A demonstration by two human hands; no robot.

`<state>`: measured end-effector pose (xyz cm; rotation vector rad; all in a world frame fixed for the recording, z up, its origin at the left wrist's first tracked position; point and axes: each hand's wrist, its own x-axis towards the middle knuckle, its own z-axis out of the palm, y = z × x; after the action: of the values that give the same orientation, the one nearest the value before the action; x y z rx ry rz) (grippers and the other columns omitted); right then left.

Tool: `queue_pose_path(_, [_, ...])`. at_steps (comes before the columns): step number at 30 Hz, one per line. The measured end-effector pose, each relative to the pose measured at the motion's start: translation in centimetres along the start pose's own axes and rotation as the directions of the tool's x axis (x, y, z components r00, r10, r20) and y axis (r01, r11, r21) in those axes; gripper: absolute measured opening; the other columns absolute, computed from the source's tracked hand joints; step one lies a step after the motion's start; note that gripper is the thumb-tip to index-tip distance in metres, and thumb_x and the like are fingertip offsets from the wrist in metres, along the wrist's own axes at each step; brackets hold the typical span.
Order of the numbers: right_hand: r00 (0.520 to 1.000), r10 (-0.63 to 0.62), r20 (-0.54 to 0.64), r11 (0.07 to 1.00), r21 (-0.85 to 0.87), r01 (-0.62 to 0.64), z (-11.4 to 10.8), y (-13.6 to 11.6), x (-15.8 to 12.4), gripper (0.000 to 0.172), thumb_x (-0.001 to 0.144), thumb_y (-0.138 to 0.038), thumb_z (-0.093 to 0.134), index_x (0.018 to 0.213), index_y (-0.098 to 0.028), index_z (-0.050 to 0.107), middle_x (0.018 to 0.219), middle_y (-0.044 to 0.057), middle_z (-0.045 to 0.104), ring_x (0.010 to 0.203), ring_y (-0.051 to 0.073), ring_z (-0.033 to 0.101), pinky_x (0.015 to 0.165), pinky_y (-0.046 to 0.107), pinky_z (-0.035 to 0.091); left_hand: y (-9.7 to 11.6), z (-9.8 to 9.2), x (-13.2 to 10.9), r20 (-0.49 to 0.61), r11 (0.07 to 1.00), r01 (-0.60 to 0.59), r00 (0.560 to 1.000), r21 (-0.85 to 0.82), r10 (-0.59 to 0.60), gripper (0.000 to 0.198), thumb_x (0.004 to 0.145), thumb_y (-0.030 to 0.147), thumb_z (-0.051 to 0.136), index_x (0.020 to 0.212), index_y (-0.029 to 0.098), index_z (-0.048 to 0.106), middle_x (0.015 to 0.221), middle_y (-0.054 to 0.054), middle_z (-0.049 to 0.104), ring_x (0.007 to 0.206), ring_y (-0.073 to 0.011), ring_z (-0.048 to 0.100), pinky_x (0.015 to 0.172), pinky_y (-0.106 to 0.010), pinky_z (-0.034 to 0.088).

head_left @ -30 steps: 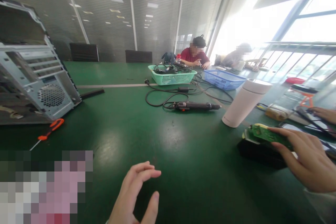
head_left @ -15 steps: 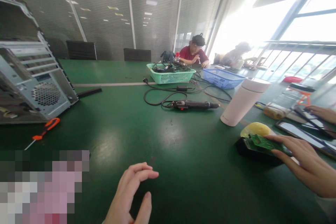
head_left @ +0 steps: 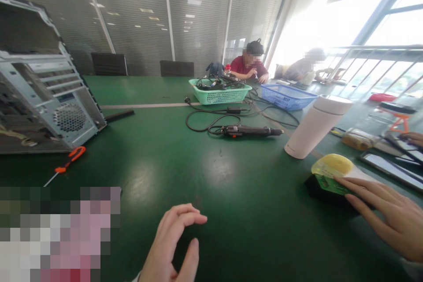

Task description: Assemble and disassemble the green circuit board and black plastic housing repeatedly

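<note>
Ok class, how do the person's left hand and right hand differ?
The left hand holds nothing; the right hand touches the green circuit board.
The left hand's fingers curl with the thumb apart; the right hand's fingers reach out straighter.
The left hand is near the bottom middle of the view, the right hand at its right edge.
Both are bare and over the green table.

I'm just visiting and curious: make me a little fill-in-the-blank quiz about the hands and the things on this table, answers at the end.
1. The right hand touches a circuit board coloured ____.
2. The left hand holds ____.
3. The screwdriver near the metal computer case is partly bright ____.
4. The green basket holds cables, while the basket beside it is ____.

Missing words: green; nothing; orange; blue.
</note>
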<state>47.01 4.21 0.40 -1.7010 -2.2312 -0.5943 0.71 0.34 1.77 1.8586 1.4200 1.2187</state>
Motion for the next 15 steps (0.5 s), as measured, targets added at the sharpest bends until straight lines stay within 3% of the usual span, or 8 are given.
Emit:
queue_pose_path(3, [1.000, -0.010, -0.027, 0.994, -0.111, 0.007, 0.4, -0.2, -1.0, 0.043, 0.092, -0.037, 0.041, 0.126, -0.021, 0.061, 0.122, 0.012, 0.065, 0.107, 0.030, 0.065, 0.091, 0.046, 0.054, 0.0, -0.1, 0.0, -0.013, 1.000, -0.012, 1.000, 0.011, 0.012, 0.027, 0.086, 0.017, 0.049, 0.098, 0.029, 0.069, 0.109, -0.005, 0.069, 0.106, -0.0251, 0.065, 0.093, -0.036, 0.052])
queue_pose_path(8, [0.991, -0.108, -0.076, 0.967, -0.241, 0.087, 0.5, -1.3, -1.7, 0.051, 0.092, -0.043, 0.040, 0.137, -0.020, 0.049, 0.120, 0.014, 0.065, 0.100, 0.032, 0.067, 0.081, 0.046, 0.056, 0.3, 0.3, -0.1, -0.046, 1.000, -0.012, 0.999, -0.001, 0.012, 0.028, 0.085, 0.016, 0.048, 0.097, 0.032, 0.068, 0.107, -0.002, 0.069, 0.105, -0.0240, 0.065, 0.092, -0.035, 0.051])
queue_pose_path(11, [0.998, -0.022, -0.067, 0.975, -0.220, 0.007, 0.3, -2.5, -1.5, 0.052, 0.093, -0.041, 0.039, 0.139, -0.020, 0.044, 0.122, 0.015, 0.063, 0.102, 0.033, 0.066, 0.084, 0.046, 0.055, 0.5, 0.8, -0.2, -0.107, 1.000, 0.003, 0.994, -0.029, -0.006, 0.029, 0.085, 0.016, 0.047, 0.095, 0.032, 0.068, 0.106, -0.002, 0.068, 0.104, -0.0238, 0.064, 0.091, -0.035, 0.050])
queue_pose_path(15, [0.996, 0.051, -0.079, 0.990, -0.128, -0.060, -0.1, -3.5, -1.2, 0.043, 0.092, -0.039, 0.040, 0.129, -0.021, 0.054, 0.113, 0.014, 0.065, 0.097, 0.035, 0.066, 0.085, 0.049, 0.053, 0.5, 0.9, -0.3, -0.101, 0.999, 0.006, 0.995, -0.032, -0.009, 0.029, 0.085, 0.015, 0.046, 0.096, 0.032, 0.067, 0.107, -0.001, 0.067, 0.106, -0.0230, 0.063, 0.093, -0.034, 0.048])
